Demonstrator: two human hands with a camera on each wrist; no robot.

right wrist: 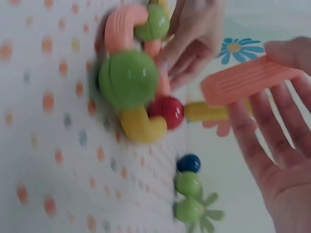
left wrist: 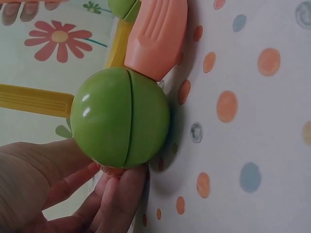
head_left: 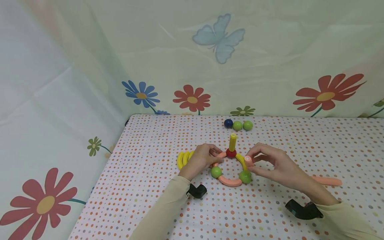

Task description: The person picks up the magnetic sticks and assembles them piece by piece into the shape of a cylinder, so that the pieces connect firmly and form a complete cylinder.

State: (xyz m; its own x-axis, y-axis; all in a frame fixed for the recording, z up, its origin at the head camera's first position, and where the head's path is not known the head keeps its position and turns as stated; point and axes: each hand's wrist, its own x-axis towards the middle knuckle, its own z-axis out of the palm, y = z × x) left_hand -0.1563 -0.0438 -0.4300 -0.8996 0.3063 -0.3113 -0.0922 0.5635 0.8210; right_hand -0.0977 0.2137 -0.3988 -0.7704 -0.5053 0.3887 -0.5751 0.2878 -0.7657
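From the head view, a ring of curved sticks and balls (head_left: 230, 168) lies at the middle of the dotted table (head_left: 150, 200), with a red ball (head_left: 231, 153) on its far side carrying an upright yellow stick (head_left: 232, 141). The left hand (head_left: 204, 159) grips the ring's left pink curve, fingers curled round it. The right hand (head_left: 271, 165) pinches a short pink stick (head_left: 248, 161) just above the ring's right green ball (head_left: 245, 176). A blue ball and two green balls (head_left: 238, 125) sit near the far edge; yellow curved pieces (head_left: 183, 158) lie beside the left hand.

Left wrist: fingers (left wrist: 116, 199) touch below a green ball (left wrist: 121, 116) joined to a pink curve (left wrist: 158, 36).

Right wrist: fingers (right wrist: 252, 131) hold the pink stick (right wrist: 248, 82) near the red ball (right wrist: 167, 111).
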